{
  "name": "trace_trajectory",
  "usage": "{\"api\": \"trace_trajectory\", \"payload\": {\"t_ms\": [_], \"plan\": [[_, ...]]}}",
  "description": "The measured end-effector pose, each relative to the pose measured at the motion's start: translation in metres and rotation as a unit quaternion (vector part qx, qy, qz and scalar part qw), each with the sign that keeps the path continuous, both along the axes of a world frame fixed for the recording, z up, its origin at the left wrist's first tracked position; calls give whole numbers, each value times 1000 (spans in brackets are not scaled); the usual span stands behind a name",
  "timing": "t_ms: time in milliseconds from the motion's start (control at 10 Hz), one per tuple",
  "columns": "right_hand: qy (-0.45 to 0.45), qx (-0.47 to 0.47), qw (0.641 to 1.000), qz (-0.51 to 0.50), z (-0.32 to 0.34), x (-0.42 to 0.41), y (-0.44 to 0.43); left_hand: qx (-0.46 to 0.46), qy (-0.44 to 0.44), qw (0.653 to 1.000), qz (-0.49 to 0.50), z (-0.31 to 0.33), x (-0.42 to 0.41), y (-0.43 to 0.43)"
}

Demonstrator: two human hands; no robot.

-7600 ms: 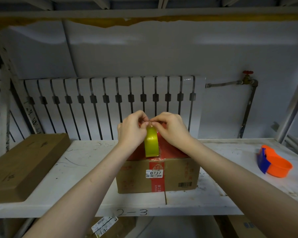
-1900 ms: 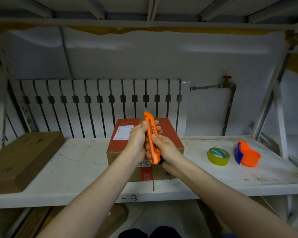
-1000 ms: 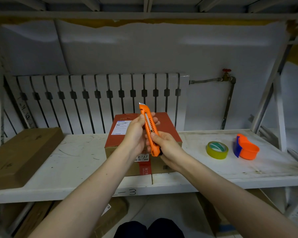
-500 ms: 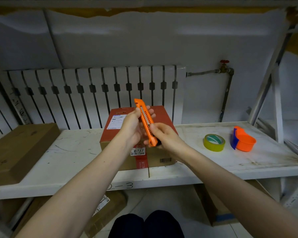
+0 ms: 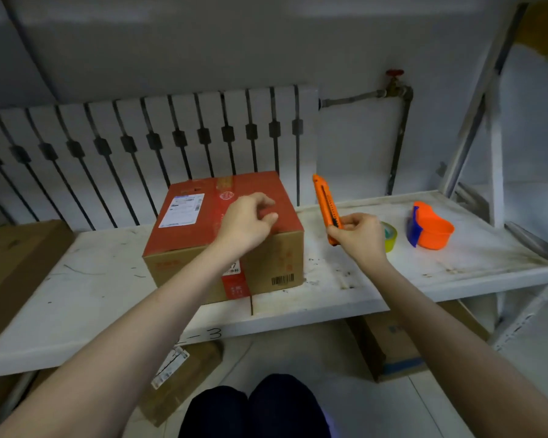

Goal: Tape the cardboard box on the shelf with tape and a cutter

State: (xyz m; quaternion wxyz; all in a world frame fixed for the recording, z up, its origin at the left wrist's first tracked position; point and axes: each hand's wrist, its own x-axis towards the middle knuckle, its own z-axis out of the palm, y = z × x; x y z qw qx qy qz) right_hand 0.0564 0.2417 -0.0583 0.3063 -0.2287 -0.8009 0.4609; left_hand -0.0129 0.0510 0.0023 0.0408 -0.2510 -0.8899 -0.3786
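Note:
A cardboard box [image 5: 200,229] with a red top and a white label sits on the white shelf [image 5: 76,279]. My left hand [image 5: 247,221] hovers over the box's right top edge, fingers loosely curled, holding nothing. To the right of the box, my right hand [image 5: 356,232] grips the lower end of an orange cutter [image 5: 325,200], which points up. A yellow tape roll [image 5: 389,237] lies on the shelf, partly hidden behind that hand.
An orange and blue tape dispenser [image 5: 431,226] stands at the shelf's right. A flat brown box [image 5: 13,263] lies at the left. A radiator [image 5: 140,153] and a pipe with a red valve [image 5: 396,80] are behind. More boxes sit on the floor below.
My left hand has let go of the cutter and moved over the box. My right hand has carried the cutter to the right, off the box. The camera has tilted down.

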Motion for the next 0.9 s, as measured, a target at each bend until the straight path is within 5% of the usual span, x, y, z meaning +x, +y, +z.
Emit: {"api": "trace_trajectory", "payload": {"t_ms": [200, 700, 900], "plan": [[-226, 92, 969, -34, -65, -32, 56, -171, 53, 984, 16, -16, -23, -3], [-346, 227, 909, -44, -88, -74, 56, -159, 70, 985, -11, -27, -41, -4], [-10, 163, 986, 36, -2, -52, 10, -109, 65, 992, -19, -4, -33, -12]]}}
